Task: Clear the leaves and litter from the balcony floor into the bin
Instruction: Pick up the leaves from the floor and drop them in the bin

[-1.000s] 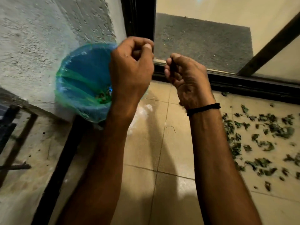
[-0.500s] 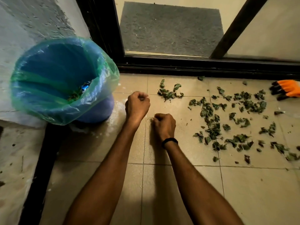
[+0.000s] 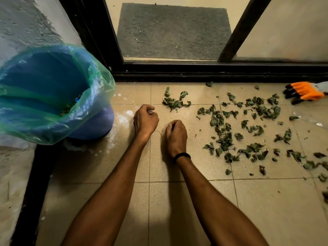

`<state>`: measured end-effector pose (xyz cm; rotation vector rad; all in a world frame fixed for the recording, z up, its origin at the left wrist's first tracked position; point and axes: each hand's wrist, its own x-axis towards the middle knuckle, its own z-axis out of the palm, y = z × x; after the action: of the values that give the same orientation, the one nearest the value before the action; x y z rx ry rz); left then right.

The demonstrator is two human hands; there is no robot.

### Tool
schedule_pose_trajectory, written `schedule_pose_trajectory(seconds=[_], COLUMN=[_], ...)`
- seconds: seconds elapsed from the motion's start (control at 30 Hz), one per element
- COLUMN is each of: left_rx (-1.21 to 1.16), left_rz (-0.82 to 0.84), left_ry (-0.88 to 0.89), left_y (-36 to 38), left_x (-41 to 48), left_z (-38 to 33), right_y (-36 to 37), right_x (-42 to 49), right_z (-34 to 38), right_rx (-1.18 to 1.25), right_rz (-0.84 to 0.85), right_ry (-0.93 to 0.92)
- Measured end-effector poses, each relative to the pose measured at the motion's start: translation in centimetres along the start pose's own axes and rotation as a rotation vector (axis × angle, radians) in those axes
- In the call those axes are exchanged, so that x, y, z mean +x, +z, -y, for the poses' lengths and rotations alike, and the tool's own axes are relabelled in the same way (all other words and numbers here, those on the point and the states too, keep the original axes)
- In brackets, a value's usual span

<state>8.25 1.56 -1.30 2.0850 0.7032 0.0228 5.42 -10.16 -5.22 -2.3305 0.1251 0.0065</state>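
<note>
Dry green leaves [image 3: 225,139] lie scattered over the beige floor tiles [image 3: 195,210], mostly to the right of my hands, with a small clump of leaves [image 3: 174,102] near the door track. The blue bin [image 3: 92,125], lined with a green-blue bag [image 3: 99,82], stands at the left with some leaves inside. My left hand [image 3: 145,119] is low over the floor, fingers curled into a fist with nothing visible in it. My right hand [image 3: 175,134] is also curled, just right of it. A thin strand [image 3: 159,132] lies on the tile between them; whether my right hand touches it is unclear.
An orange and black glove [image 3: 304,92] lies at the far right by the black door track [image 3: 213,72]. Behind the glass is a grey doormat [image 3: 174,31]. A rough white wall [image 3: 26,23] and a black frame [image 3: 30,192] border the left side.
Both hands dropped from beside the bin's mouth down to the floor tiles and stayed curled. The view tilted down and right, bringing the leaves and the glove into sight.
</note>
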Motion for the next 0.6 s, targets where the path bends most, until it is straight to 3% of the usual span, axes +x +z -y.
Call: schedule_pose_trajectory(seconds=[0.17, 0.33, 0.4, 0.47, 0.6], left_rx=[0.129, 0.298, 0.323, 0.349, 0.384], left_rz=[0.081, 0.087, 0.095, 0.114, 0.121], left_ry=[0.131, 0.318, 0.348, 0.348, 0.379], left_y=[3.5, 6.5, 7.3, 8.0, 8.4], left_x=[0.2, 0.2, 0.4, 0.8, 1.1], left_z=[-1.1, -1.1, -1.0, -1.2, -0.9], right_y=[-3.8, -5.7, -5.9, -5.9, -5.2], right_x=[3.4, 7.2, 7.4, 6.9, 5.9], right_z=[-1.6, -3.8, -4.5, -5.0, -5.1], right_rx=[-0.050, -0.242, -0.376, -0.414, -0.267], right_rz=[-0.173, 0.082, 0.137, 0.095, 0.031], right_ry=[0.108, 0.111, 0.024, -0.015, 0.028])
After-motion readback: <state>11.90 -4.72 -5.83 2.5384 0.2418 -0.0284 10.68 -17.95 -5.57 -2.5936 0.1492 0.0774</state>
